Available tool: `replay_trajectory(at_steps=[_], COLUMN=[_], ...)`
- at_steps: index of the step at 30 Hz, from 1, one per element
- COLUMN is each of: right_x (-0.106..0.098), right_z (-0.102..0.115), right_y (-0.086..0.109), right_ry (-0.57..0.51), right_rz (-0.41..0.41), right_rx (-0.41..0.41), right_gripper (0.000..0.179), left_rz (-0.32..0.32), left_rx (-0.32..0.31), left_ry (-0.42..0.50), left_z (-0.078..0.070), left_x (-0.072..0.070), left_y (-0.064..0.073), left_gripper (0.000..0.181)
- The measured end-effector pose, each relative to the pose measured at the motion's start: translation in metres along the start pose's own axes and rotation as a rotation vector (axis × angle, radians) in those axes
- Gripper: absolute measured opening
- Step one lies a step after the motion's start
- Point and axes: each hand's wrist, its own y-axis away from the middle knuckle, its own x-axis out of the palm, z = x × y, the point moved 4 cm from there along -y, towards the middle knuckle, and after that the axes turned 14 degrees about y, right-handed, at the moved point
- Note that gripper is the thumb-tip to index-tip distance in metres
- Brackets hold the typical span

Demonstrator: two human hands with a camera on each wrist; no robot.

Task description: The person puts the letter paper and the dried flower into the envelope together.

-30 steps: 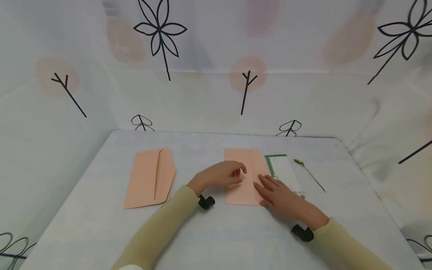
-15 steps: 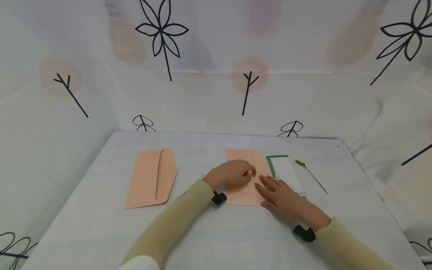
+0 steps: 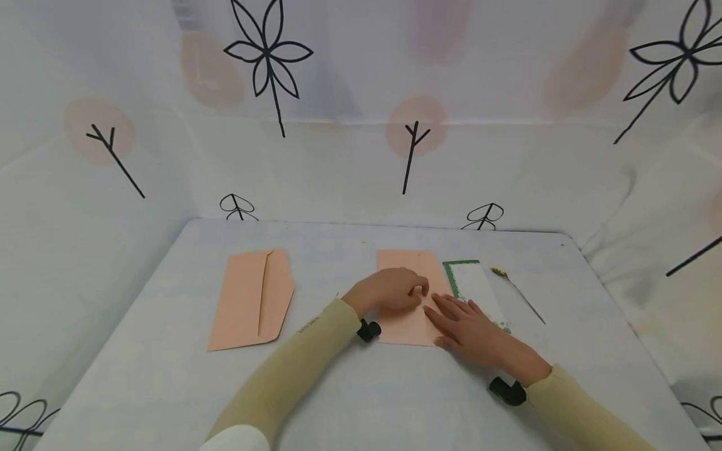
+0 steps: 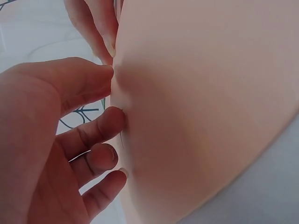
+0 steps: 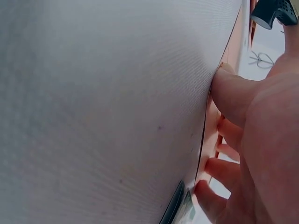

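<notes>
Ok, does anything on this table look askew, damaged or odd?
Nothing looks spilled or visibly damaged. The leftmost peach envelope lies slightly askew compared with the central peach envelope, and the yellow flower lies slanted, but neither seems truly odd.

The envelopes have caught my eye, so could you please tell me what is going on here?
A person's right hand rests on the right side of the middle envelope. The left hand, loosely curled, is at its middle with no clear grip. The other envelope lies to the left, a card and flower to the right.
</notes>
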Motion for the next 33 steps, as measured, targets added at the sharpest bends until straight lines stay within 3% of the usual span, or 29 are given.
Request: replay_trajectory(at_steps=[15,24,33], right_x=[0.001,0.001,-0.001], right_z=[0.0,-0.001,-0.001], right_y=[0.0,-0.001,0.0], right_ry=[0.006,0.007,-0.01], right_rz=[0.0,0.009,0.004], right_rx=[0.001,0.015,0.005], right_gripper=[0.061,0.064,0.059], left_rz=[-0.007,-0.06,-0.076], left_rx=[-0.025,-0.015,-0.061], left_ry=[-0.007,-0.057,-0.101], left_z=[-0.002,-0.005,-0.011], left_x=[0.001,0.0,0.001], left_y=[0.0,-0.003,-0.002], left_gripper=[0.004,0.011,0.008])
